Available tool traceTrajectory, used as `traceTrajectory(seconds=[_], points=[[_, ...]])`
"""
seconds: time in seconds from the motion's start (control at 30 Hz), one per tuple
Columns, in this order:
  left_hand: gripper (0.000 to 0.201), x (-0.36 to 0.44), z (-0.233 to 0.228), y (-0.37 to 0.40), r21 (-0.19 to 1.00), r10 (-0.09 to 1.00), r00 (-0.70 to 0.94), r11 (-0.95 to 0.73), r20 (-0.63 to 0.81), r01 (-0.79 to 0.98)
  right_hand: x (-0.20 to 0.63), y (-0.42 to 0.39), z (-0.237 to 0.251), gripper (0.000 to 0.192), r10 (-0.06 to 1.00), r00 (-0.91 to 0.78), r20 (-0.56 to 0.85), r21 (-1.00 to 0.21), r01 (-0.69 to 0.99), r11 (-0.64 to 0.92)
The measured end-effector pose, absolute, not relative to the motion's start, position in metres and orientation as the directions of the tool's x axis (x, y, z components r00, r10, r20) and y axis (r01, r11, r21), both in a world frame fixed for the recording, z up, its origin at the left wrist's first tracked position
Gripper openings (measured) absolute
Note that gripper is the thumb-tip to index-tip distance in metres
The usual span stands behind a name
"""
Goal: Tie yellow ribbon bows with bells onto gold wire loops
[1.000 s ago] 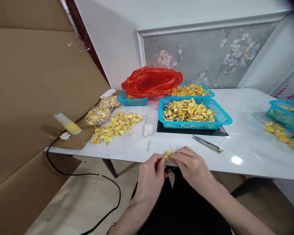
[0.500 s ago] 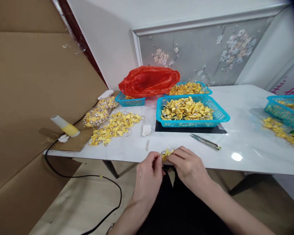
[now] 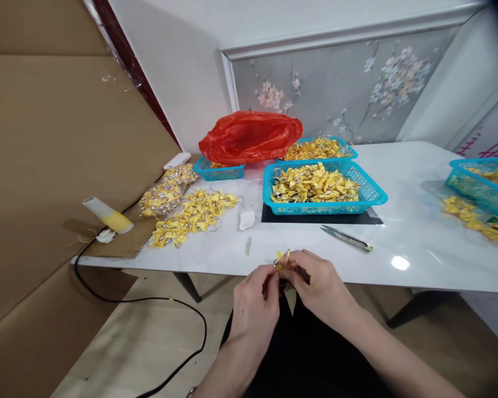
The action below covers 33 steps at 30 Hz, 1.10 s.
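At the table's front edge, both hands pinch one small yellow ribbon piece with a silvery bell or bead and a thin cord (image 3: 278, 262). My left hand (image 3: 257, 298) is closed on its left side, thumb and forefinger pressed together. My right hand (image 3: 317, 279) is closed on its right side, where a loop of cord stands up by the fingertips. The fingers hide much of the piece. Thread snips (image 3: 346, 238) lie on the table beyond my right hand. A pile of similar yellow pieces (image 3: 194, 215) lies to the left on the white table (image 3: 307, 243).
A blue basket (image 3: 325, 208) of yellow pieces stands ahead, with other filled baskets behind it and at the far right (image 3: 481, 179). A red plastic bag (image 3: 251, 138) rests on the back left basket. At left are a yellow-and-white cone (image 3: 108, 215) and a black cable (image 3: 157, 299).
My fingers have shifted on the yellow piece, and a loop of cord now shows above my right fingertips. The view has moved slightly; the things on the table lie as before.
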<state>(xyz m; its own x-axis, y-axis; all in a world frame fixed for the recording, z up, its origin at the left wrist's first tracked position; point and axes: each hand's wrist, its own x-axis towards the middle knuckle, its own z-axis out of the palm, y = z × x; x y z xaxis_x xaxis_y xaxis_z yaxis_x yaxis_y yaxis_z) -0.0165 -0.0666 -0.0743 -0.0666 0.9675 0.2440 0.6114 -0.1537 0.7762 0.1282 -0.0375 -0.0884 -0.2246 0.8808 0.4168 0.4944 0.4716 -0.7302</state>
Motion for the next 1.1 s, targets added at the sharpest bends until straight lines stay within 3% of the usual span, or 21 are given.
traceTrajectory(seconds=[0.3,0.57,0.83,1.1], points=[[0.022,-0.017,-0.077,-0.061,0.626,0.899,0.018,-0.319,0.438,0.712,0.134,-0.035,-0.077,0.012,0.930,-0.246,0.274,-0.783,0.504,0.364],[0.025,-0.017,-0.086,-0.064,0.496,0.838,0.142,-0.439,0.527,0.749,0.140,-0.032,-0.083,0.020,0.923,-0.236,0.305,-0.727,0.569,0.386],[0.024,-0.023,-0.092,-0.057,0.335,0.715,0.316,-0.609,0.623,0.719,0.139,-0.032,-0.080,0.014,0.931,-0.215,0.297,-0.764,0.531,0.366],[0.025,-0.026,-0.092,-0.052,0.263,0.671,0.385,-0.654,0.633,0.709,0.141,-0.030,-0.079,0.031,0.915,-0.250,0.318,-0.779,0.482,0.402]])
